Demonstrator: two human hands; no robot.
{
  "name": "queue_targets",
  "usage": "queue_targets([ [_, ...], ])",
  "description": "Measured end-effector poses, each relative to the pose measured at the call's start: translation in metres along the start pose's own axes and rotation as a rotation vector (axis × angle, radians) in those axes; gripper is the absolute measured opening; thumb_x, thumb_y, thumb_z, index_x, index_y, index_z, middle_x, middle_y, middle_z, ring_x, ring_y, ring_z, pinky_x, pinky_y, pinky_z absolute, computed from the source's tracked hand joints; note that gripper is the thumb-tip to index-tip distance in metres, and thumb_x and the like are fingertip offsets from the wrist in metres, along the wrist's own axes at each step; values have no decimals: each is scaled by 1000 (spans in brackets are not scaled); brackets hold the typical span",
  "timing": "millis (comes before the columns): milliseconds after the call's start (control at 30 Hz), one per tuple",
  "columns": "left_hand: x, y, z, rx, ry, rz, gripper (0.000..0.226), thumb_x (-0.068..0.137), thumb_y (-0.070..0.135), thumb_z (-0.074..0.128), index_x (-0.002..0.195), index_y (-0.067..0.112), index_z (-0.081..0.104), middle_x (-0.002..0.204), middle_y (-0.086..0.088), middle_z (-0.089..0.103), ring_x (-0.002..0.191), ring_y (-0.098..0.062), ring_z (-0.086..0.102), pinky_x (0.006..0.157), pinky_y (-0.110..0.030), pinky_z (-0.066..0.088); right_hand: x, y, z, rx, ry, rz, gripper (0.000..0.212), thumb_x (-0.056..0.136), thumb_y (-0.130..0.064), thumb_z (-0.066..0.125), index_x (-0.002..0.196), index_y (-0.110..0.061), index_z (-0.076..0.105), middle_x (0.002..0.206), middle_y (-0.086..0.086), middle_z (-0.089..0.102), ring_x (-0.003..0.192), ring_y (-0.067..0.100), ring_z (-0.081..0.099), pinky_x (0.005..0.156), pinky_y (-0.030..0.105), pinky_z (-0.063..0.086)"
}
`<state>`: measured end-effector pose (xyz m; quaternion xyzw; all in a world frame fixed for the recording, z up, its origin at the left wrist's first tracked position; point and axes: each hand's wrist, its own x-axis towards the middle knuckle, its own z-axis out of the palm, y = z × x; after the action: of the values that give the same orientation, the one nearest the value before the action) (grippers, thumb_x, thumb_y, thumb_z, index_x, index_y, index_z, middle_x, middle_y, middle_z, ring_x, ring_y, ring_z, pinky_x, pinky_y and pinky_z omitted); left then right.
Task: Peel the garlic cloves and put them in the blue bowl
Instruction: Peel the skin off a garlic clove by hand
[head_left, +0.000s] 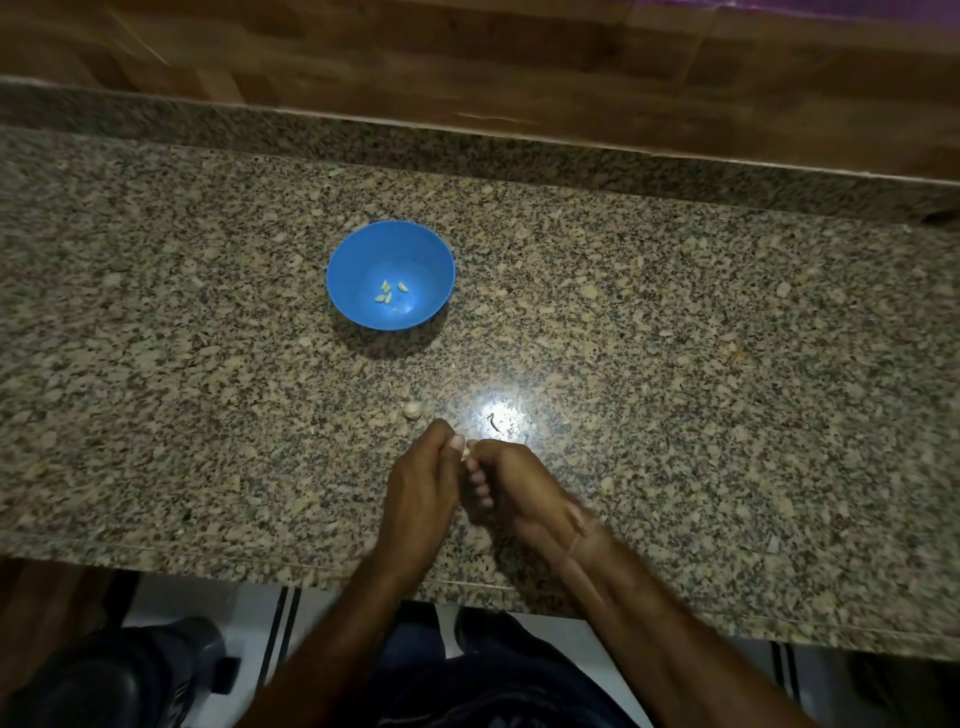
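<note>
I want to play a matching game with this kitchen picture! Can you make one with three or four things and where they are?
Things:
1. blue bowl
2. peeled cloves
3. garlic piece
4. clove being peeled

Places:
A. pinched between both hands
B. lying on the counter just beyond the hands
C. inside the bowl
D. standing on the counter, far from the hands

Pairs: 1-D, 2-C, 3-B, 4-A

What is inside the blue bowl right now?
The blue bowl holds a few small peeled garlic cloves on its bottom, about four; the exact count is hard to tell. Nothing covers its inside.
</note>
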<state>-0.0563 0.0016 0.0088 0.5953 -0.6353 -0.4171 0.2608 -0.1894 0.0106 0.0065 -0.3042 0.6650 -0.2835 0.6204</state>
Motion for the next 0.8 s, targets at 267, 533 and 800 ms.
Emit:
queue_targets([
  [267,6,9,-8,-167,-165,-275,35,109,20,44,75,17,48,59,5,45,52,-10,39,47,-25,31,-10,10,10,-30,149,-289,35,107,-17,52,73,-10,53,65,-3,49,61,6,43,57,23,33],
  [533,10,-7,-23,-245,-91,-179,34,109,27,52,78,12,57,66,6,54,63,-9,49,60,-27,40,-23,-3,21,182,50,-198,27,107,-17,58,84,-6,65,74,3,64,69,11,60,67,26,51],
  [800,19,-15,-47,-139,-123,-137,32,108,29,54,78,21,61,66,7,64,60,-6,58,56,-21,42,-17,-10,23,10,177,-355,8,96,-16,73,94,-12,80,89,5,80,89,27,77,86,43,61],
])
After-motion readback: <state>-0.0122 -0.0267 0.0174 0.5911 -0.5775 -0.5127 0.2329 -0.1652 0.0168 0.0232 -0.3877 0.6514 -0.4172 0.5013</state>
